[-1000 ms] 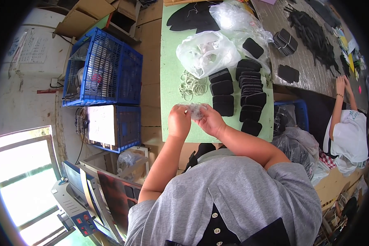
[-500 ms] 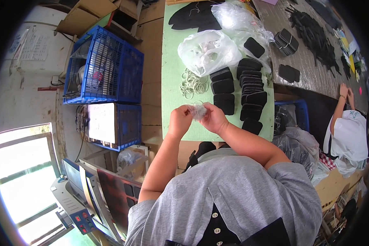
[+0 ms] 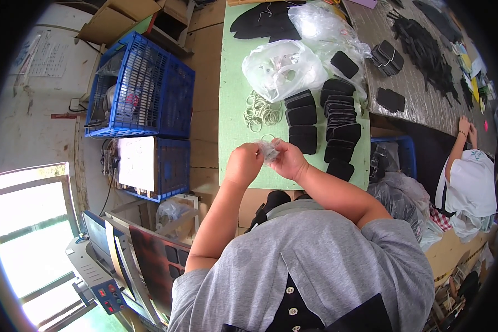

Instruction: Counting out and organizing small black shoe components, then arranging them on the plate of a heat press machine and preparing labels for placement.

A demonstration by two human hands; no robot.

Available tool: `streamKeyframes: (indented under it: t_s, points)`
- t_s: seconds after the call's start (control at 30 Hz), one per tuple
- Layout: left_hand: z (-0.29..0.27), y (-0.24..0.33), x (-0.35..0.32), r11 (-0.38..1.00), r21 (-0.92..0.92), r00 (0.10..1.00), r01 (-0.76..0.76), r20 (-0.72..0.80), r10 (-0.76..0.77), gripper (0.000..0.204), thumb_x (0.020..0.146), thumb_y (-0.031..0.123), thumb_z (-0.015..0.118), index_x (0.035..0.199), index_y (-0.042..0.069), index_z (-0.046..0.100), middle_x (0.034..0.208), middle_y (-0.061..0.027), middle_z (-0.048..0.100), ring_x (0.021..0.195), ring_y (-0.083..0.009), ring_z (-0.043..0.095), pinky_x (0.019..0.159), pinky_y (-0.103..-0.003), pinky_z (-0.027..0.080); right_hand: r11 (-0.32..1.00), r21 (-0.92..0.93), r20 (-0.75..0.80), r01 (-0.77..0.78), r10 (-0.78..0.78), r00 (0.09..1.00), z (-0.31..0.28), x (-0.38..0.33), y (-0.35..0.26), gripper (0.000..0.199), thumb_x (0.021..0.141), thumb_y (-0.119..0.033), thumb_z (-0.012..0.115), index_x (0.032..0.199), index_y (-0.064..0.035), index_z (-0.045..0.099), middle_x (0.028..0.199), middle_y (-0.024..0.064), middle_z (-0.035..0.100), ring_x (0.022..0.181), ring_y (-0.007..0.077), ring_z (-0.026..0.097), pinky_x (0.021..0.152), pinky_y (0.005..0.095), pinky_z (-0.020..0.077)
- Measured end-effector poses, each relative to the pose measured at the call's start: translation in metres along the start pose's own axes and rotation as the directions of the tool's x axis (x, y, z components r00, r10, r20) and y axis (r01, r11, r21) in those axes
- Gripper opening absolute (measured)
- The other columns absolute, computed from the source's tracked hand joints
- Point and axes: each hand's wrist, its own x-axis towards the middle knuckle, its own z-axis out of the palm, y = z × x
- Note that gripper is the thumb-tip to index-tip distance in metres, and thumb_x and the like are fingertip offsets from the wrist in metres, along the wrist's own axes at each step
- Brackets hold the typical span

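Close together over the near edge of the green table [image 3: 240,171], both hands are closed on a small clear plastic bag [image 3: 269,150]. My left hand [image 3: 244,164] pinches its left side, my right hand [image 3: 288,159] its right side. What the bag contains, if anything, is too small to make out. Just beyond my fingers lies a loose pile of pale rings [image 3: 263,113]. Right of it, black rounded pads [image 3: 302,139] are stacked in a short column, and a longer row of black pads [image 3: 343,124] leans beside that. A white plastic bag [image 3: 282,69] sits behind the rings.
Blue crates [image 3: 149,94] stand left of the table. At the far right, a co-worker's hands [image 3: 467,130] are at a grey table [image 3: 382,83] bearing black strips [image 3: 426,55] and more pads. Bagged goods [image 3: 404,199] lie below it. A machine with buttons [image 3: 97,276] is at lower left.
My left hand has turned slightly and shifted toward my right hand, and the small plastic bag looks more bunched between them. The view has shifted slightly.
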Motion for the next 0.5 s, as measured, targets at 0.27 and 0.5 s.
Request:
streamKeyframes:
  t_s: [0.27, 0.5]
  points:
    - [0.006, 0.004, -0.002, 0.996, 0.062, 0.998, 0.058, -0.041, -0.056, 0.013, 0.080, 0.015, 0.065, 0.082, 0.002, 0.066, 0.082, -0.0175, 0.066, 0.076, -0.0365, 0.064, 0.067, -0.043, 0.052, 1.000, 0.004, -0.071, -0.019, 0.020, 0.997, -0.002, 0.000, 0.002, 0.008, 0.091, -0.006, 0.048, 0.095, -0.0027, 0.055, 0.101, 0.0105, 0.060, 0.097, 0.0236, 0.061, 0.092, 0.0391, 0.0503]
    - [-0.002, -0.001, 0.001, 0.985, 0.171, 0.999, 0.005, -0.035, 0.002, 0.011, 0.082, 0.014, 0.064, 0.082, 0.003, 0.065, 0.081, -0.0167, 0.066, 0.076, -0.0359, 0.065, 0.069, -0.042, 0.052, 0.999, -0.046, -0.160, 0.020, -0.028, 0.987, -0.010, 0.008, 0.001, 0.012, 0.089, -0.003, 0.048, 0.099, 0.0013, 0.052, 0.104, 0.0146, 0.057, 0.097, 0.0287, 0.060, 0.092, 0.0448, 0.0502]
